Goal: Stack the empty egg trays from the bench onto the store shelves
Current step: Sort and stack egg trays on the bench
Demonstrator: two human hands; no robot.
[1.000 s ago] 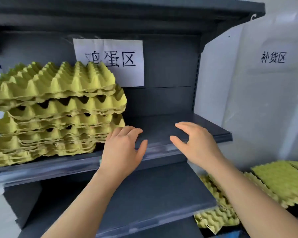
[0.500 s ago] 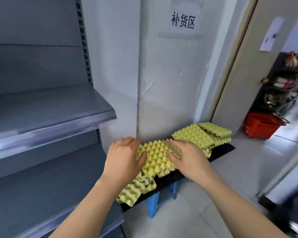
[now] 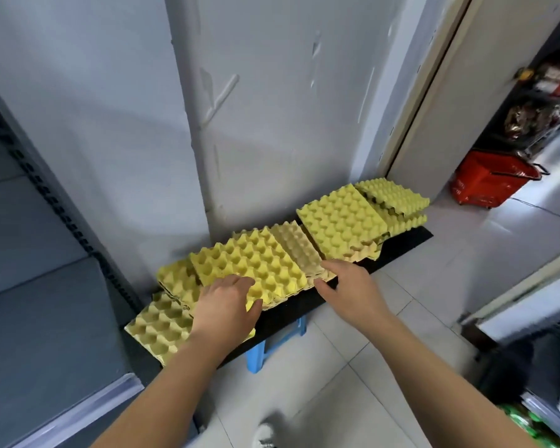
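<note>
In the head view, both hands reached down to the low black desk (image 3: 398,244) that stood against the white wall, on blue legs. Yellow egg trays lay along it in loose, overlapping heaps: one tray (image 3: 156,324) hung over the near left end, a cups-up tray (image 3: 256,263) topped the middle heap, a paler tray (image 3: 299,250) lay beside it, and more trays (image 3: 343,221) were piled toward the far right end. The left hand (image 3: 225,310) lay over the near left edge of the middle tray, fingers spread and curled on it, thumb at the rim; whether it had closed into a grip could not be told. The right hand (image 3: 351,284) was half open, its fingertips (image 3: 325,270) touching the near edge of the paler tray, holding nothing yet. The grey shelf (image 3: 46,334) stood at the left, just beside the desk, and no trays showed on the part in view. A red basket (image 3: 488,179) sat on the floor by the doorway, well apart. The step in hand looked like the pickup of the next tray or small heap. The next move probably called for pinching both edges together, lifting level so nested trays beneath came cleanly or stayed behind, then turning left to the shelf.
</note>
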